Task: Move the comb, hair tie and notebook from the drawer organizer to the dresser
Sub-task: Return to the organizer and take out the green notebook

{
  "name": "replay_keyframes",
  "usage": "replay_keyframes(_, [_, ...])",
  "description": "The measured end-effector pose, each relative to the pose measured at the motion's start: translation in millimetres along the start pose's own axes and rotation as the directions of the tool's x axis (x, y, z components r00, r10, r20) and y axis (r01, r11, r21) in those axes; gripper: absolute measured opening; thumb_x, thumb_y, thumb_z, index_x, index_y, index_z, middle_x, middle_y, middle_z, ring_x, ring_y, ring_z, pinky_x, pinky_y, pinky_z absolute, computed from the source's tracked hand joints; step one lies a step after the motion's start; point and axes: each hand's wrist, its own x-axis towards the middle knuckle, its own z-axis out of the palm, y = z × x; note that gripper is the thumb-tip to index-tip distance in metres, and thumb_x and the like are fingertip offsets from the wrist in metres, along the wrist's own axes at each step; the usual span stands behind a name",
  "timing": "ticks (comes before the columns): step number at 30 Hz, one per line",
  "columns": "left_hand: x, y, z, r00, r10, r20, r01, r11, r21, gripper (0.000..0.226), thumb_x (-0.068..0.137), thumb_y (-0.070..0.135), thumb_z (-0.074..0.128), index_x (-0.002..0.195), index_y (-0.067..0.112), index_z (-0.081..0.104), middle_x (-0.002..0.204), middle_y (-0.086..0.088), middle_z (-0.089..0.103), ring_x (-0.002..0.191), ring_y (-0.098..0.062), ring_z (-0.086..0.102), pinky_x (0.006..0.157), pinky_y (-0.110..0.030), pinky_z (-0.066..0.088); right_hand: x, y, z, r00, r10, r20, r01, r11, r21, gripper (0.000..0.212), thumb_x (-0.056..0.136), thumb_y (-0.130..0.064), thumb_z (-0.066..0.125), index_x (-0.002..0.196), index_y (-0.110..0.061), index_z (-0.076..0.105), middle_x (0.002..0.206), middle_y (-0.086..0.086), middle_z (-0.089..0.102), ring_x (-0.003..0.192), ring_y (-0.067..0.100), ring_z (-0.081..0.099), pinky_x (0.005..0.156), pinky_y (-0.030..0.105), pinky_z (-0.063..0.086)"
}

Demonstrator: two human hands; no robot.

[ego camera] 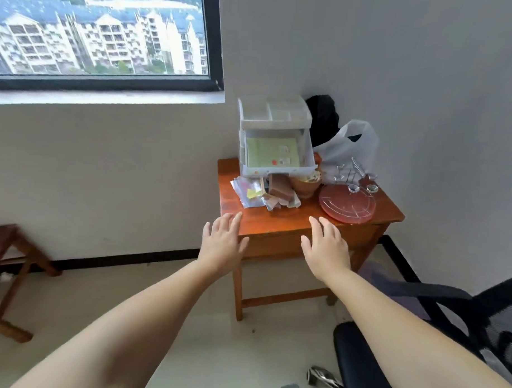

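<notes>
Both my hands were out in front of me, palms down, fingers spread wide and holding nothing — the left hand [222,245] over the near left corner of the tabletop [280,220], the right hand [327,248] over its near edge, further toward the middle. Neither grip had closed on anything.

What I was after lay straight ahead and higher: the clear drawer organizer [275,136] stood at the back of the tabletop against the wall, one drawer pulled open toward me. In that drawer lay the green notebook [272,152], flat, its long side running left to right across the drawer front. It sat roughly between my two hands and well beyond both; the right looked slightly nearer to me, though either could have gone for it.

I counted one notebook and one open drawer. Comb and hair tie — I could pick out none from here; they might have been hidden in the organizer or lost in the clutter [263,191] of packets just in front of it. I judged the whole task undone.
</notes>
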Motion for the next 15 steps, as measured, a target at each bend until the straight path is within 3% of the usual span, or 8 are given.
replay_keyframes(8, [160, 2, 21, 0.986, -0.161, -0.043, 0.146, 0.958, -0.247, 0.078, 0.086, 0.034, 0.056, 0.147, 0.014, 0.011, 0.154, -0.008, 0.023, 0.141, -0.024, 0.02, 0.113, -0.039, 0.028, 213, -21, -10, 0.987, -0.146, -0.063, 0.159, 0.931, 0.328, 0.045, 0.095, -0.024, 0.035, 0.139, -0.015, 0.034, 0.145, 0.007, 0.038, 0.13, 0.024, 0.04, 0.099, 0.037, 0.039])
replay_keyframes(12, [217, 6, 34, 0.951, -0.308, -0.016, 0.276, 0.874, -0.4, 0.081, 0.084, 0.028, 0.062, 0.146, 0.012, 0.012, 0.155, -0.006, 0.022, 0.142, -0.021, 0.02, 0.116, -0.038, 0.025, 292, -21, -12, 0.997, -0.05, 0.062, 0.017, 0.897, 0.443, 0.047, 0.094, -0.02, 0.038, 0.14, -0.01, 0.03, 0.143, 0.013, 0.04, 0.126, 0.03, 0.043, 0.097, 0.036, 0.039])
replay_keyframes(15, [237, 10, 47, 0.928, -0.369, -0.042, 0.299, 0.809, -0.506, 0.059, 0.08, 0.026, 0.065, 0.131, 0.019, 0.035, 0.133, -0.002, 0.05, 0.122, -0.022, 0.046, 0.094, -0.036, 0.045, 325, -20, -5, 0.966, 0.087, 0.244, -0.186, 0.888, 0.42, 0.046, 0.093, -0.019, 0.041, 0.136, -0.006, 0.032, 0.138, 0.017, 0.045, 0.121, 0.034, 0.048, 0.091, 0.035, 0.042])
